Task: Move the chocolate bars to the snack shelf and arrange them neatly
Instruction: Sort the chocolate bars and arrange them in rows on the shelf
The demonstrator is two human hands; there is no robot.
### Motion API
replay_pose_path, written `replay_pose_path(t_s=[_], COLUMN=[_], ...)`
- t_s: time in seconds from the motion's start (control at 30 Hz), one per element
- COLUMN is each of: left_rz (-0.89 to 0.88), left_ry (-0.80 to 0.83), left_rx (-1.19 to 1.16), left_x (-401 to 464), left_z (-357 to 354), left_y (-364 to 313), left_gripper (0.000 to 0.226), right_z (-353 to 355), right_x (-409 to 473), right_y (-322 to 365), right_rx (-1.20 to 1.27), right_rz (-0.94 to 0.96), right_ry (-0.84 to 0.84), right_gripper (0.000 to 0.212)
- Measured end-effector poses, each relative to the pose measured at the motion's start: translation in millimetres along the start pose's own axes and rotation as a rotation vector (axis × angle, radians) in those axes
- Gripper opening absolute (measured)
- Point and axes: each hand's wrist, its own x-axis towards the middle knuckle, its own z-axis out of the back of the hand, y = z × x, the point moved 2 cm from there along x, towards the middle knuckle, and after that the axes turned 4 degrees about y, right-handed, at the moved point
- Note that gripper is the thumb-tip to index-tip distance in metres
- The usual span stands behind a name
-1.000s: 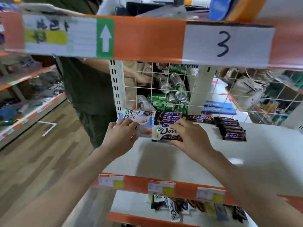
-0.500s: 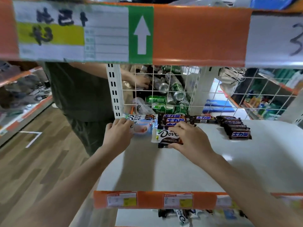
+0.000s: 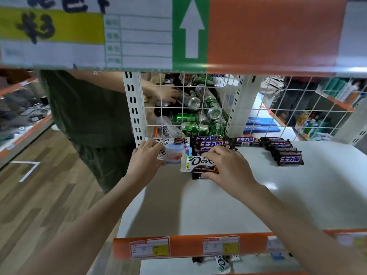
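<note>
- Our left hand (image 3: 146, 158) covers much of a pale Dove bar (image 3: 174, 152) at the white shelf's (image 3: 297, 195) back-left corner, fingers curled over its left end.
- Our right hand (image 3: 226, 165) pins a dark Dove bar (image 3: 198, 163), thumb under its near edge, fingers pressed together on top, hiding the stacked dark bars (image 3: 210, 144) behind.
- Past the wire grid (image 3: 198, 108), a bin holds green cans (image 3: 190, 128).
- Right of them lies a row of dark bars (image 3: 283, 150).
- The lower shelf's packets (image 3: 222, 263) are cut off.

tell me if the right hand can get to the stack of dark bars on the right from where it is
Probably yes. The right hand rests on a Dove bar, and only bare white shelf lies between it and the dark bar stack. It would have to let go of the Dove bar first.
</note>
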Motion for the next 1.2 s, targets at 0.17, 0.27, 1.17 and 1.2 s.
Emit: replay_pose_path(t_s=[0.17,0.27,1.17,1.2], left_rz=[-0.014,-0.006,0.056,0.056], left_ry=[-0.028,-0.029,-0.011,-0.014], left_rx=[0.007,0.007,0.03,0.029], left_x=[2,-1,-30,-29], left_z=[0,3,15,15], left_y=[1,7,35,34], left_gripper=[0.041,0.045,0.05,0.05], right_z=[-4,-7,-36,-35], right_x=[11,19,75,74], right_y=[14,25,78,78], right_rx=[-0.001,-0.004,-0.105,-0.105], right_rz=[0.04,0.068,0.052,0.052], right_ry=[0.021,0.043,0.115,0.112], right_gripper=[0.056,0.055,0.034,0.034])
